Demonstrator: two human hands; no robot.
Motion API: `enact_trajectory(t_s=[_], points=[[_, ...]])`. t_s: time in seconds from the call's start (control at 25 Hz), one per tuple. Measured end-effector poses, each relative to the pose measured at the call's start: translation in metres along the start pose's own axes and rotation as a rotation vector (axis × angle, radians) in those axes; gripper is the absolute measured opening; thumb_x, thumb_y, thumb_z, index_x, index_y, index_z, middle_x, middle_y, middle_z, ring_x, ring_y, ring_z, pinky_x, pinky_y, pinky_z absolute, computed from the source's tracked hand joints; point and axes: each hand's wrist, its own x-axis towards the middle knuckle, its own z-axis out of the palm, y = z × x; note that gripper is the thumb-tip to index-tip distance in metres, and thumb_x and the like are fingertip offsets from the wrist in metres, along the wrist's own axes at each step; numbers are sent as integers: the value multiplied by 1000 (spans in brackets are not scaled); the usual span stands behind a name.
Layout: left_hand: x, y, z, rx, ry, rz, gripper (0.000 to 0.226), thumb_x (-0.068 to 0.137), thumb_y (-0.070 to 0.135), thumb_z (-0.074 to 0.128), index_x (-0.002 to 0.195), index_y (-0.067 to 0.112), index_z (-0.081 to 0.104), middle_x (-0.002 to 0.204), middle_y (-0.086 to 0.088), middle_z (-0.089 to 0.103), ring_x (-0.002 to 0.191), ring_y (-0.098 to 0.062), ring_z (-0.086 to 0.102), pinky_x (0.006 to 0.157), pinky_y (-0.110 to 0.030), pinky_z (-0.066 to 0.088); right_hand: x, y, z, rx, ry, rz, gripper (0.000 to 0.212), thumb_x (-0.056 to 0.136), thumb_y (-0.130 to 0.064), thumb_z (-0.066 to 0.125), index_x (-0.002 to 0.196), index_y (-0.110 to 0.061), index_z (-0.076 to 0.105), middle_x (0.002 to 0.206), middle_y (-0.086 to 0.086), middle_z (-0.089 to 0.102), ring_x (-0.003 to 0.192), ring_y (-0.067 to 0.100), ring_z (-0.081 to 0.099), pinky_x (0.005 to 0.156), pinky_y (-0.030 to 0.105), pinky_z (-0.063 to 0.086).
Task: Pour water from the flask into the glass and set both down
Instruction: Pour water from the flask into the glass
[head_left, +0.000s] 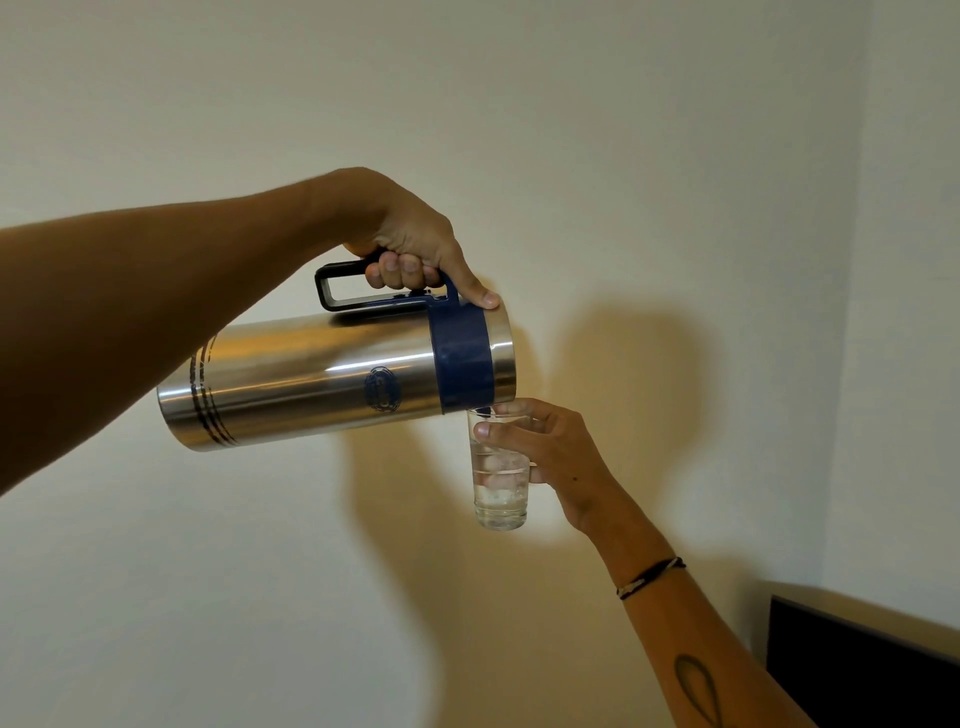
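Held out from the left, the left hand (415, 249) grips the handle of the flask (332, 379), which lies almost level with its mouth over the rim of the glass (500, 486), clasped upright just below by the right hand (558, 457).

A plain off-white painted wall (623, 130) fills the background, with soft yellowish shadows (623, 374) cast across it. Down in the lower right corner sits a flat black rectangular panel (857, 670), partly cut off.
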Motion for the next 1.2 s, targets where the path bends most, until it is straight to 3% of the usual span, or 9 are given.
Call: enact_trajectory(t_s=[0.12,0.24,0.36,0.52,0.68,0.76,0.88,1.2], points=[[-2,-7,0,-21,0,8,63,78,65,83,52,22,44,40,5,36,35,-12,31,44,-22,29,2,-1,-1,12,19,-5,34,78,-38,92,109,-32,79,97,-8,87,91,18,84,80,34,70],[-9,-33,2,-205,-30,35,65,76,65,83,47,25,42,41,6,33,35,-11,29,42,-22,27,5,-4,-1,33,14,9,37,78,-36,96,111,-29,80,99,-4,87,93,21,84,88,43,70],[-13,-74,15,-446,-29,53,68,72,68,90,45,26,43,41,7,35,34,-10,29,39,-21,29,9,-9,0,47,15,15,45,71,-41,95,111,-27,82,100,-3,87,90,19,84,83,40,70],[-17,-128,52,-764,57,77,76,52,74,98,46,26,40,37,6,33,30,-9,27,34,-18,26,16,-15,6,65,0,31,34,81,-26,96,111,-19,83,95,0,87,80,17,84,69,30,66],[-23,-165,93,-1080,177,123,81,35,71,103,44,24,37,33,8,29,23,-7,24,28,-14,22,23,-22,11,72,38,69,41,79,-23,98,115,-12,82,99,8,86,87,34,85,74,45,71],[-26,-179,106,-1198,242,142,79,34,70,102,40,25,37,32,8,28,22,-6,24,27,-14,22,27,-24,10,76,47,78,40,79,-23,97,114,-10,83,98,6,84,85,31,83,78,49,71],[-31,-190,120,-1295,334,157,78,34,72,100,40,25,37,33,9,29,23,-6,24,27,-15,23,31,-26,5,108,47,86,39,81,-19,96,116,-8,82,100,7,84,84,28,82,78,49,71],[-32,-202,147,-1385,395,152,77,37,74,97,41,26,37,33,9,30,24,-6,24,26,-17,24,30,-9,-1,67,68,103,42,76,-26,98,114,-15,83,113,17,85,109,49,79,92,63,67]])
